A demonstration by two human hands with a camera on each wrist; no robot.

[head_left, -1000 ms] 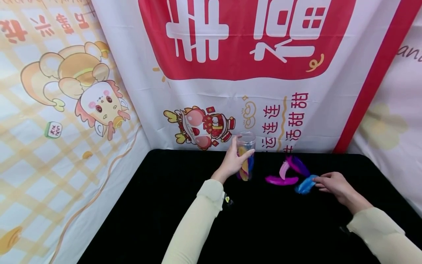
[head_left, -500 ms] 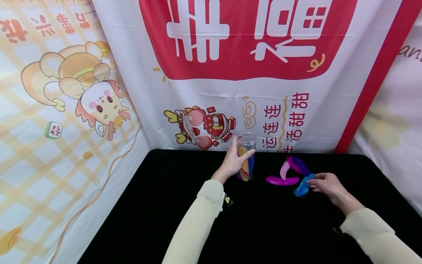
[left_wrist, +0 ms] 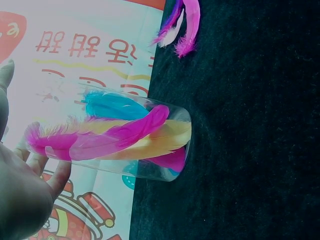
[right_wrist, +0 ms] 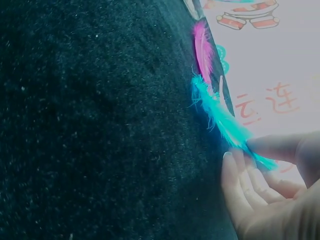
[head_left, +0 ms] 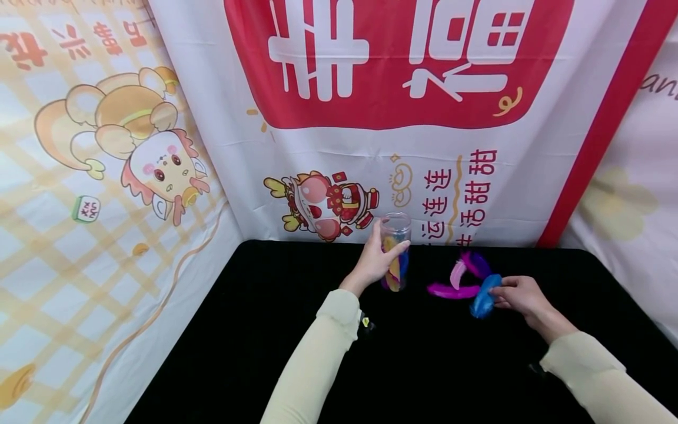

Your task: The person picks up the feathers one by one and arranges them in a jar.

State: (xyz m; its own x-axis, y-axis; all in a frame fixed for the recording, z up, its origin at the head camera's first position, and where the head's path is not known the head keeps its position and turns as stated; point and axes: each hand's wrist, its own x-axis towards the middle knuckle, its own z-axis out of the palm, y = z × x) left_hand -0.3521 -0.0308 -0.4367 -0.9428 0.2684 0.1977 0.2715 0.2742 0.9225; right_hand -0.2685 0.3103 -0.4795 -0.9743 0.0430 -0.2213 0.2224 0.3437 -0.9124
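Note:
My left hand (head_left: pixel 372 259) grips a clear jar (head_left: pixel 396 221) that stands upright near the table's back edge. Pink, yellow and blue feathers fill its lower part; in the left wrist view a magenta feather (left_wrist: pixel 117 135) lies in front of a yellow feather (left_wrist: pixel 167 141). Between thumb and fingers, my right hand (head_left: pixel 527 297) pinches a blue feather (head_left: pixel 484 297) just over the table. Beside it are a magenta feather (head_left: pixel 450 291), a pale pink feather (head_left: pixel 457 274) and a purple feather (head_left: pixel 479 265). The blue feather partly covers the ends of the magenta and purple ones.
Black cloth covers the table (head_left: pixel 424 365). A white and red printed curtain (head_left: pixel 339 141) hangs right behind its back edge, and a yellow-checked curtain (head_left: pixel 106 247) closes the left side. Another pale curtain (head_left: pixel 625 200) hangs at the right.
My right hand has moved a little to the left with the blue feather, which has turned more upright and now overlaps the other feathers. The left hand and jar have stayed in place.

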